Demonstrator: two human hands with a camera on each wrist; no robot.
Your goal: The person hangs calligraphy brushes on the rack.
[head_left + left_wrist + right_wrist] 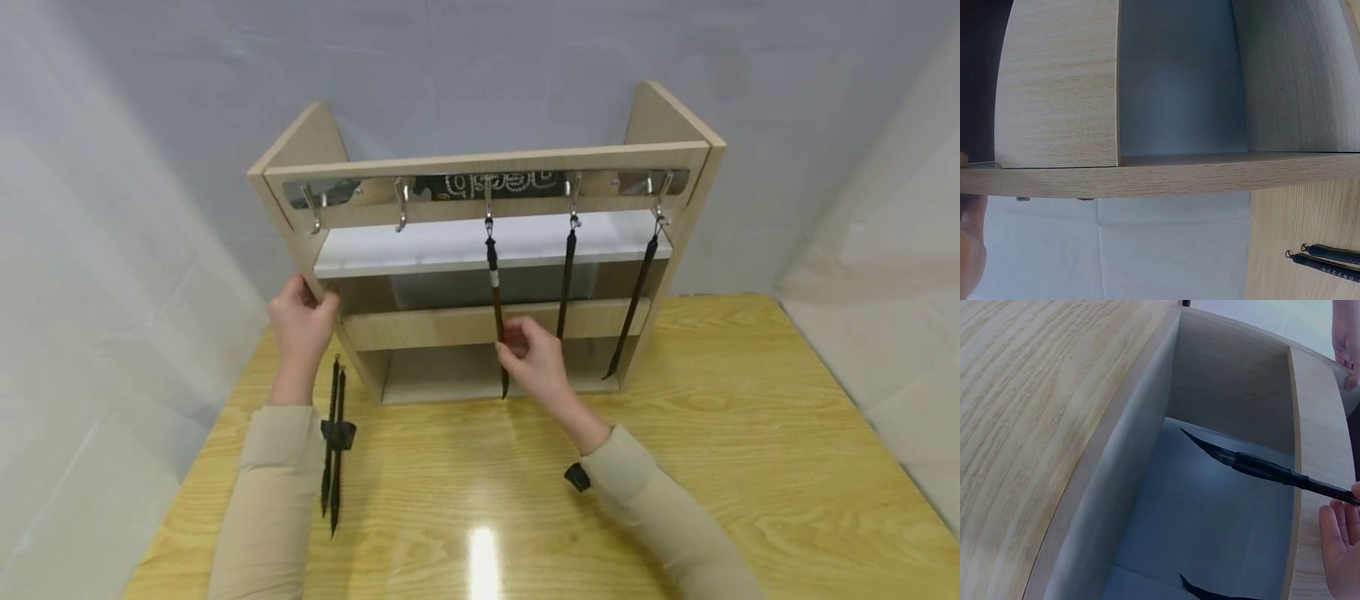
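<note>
We note three brushes (566,279) hung, the right grip (534,358) pinching one, the left grip (302,321) clasping the rack (420,327), and two unhung brushes (341,404) toward the tabletop's (450,492) left edge.

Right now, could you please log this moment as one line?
Left hand: grips rack; right hand: holds middle hanging brush; also hung: two brushes; on black rest at left: brush pair

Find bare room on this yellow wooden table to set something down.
Free: the table right of the beige right sleeve, and between the small black block and two slim black brushes. Crowded: beside the beige left sleeve, with those brushes.
</note>
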